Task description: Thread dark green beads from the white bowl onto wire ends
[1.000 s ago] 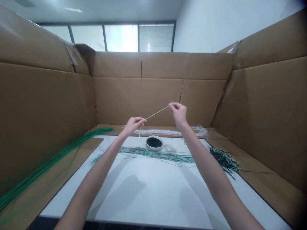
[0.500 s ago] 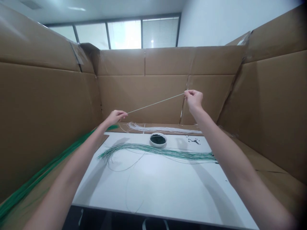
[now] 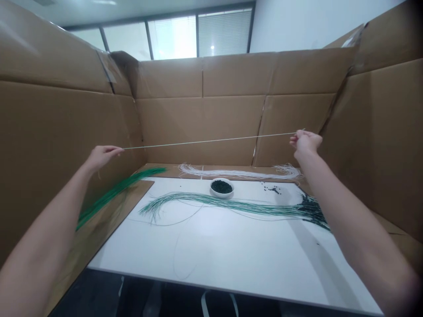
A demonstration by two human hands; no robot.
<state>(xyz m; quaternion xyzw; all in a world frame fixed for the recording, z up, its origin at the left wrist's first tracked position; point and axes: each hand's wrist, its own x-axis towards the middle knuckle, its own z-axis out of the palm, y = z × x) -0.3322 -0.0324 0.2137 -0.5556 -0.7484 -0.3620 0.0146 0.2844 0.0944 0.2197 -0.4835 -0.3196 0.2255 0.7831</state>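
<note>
A thin pale wire (image 3: 208, 141) is stretched taut and nearly level in the air above the table. My left hand (image 3: 101, 156) pinches its left end near the left cardboard wall. My right hand (image 3: 304, 141) is closed on its right end near the right wall. Below the wire, a small white bowl (image 3: 221, 187) of dark beads stands on the white table (image 3: 231, 255). A bundle of green wires (image 3: 231, 205) lies across the table, its dark ends (image 3: 312, 211) at the right.
Cardboard walls (image 3: 201, 114) enclose the table on three sides. White wires (image 3: 238, 172) lie along the back. Bright green wires (image 3: 112, 193) rest on cardboard at the left. A few loose dark beads (image 3: 272, 189) lie right of the bowl.
My hands have moved far apart, the left one leftward and the right one rightward, drawing the wire out much longer and nearly level.
</note>
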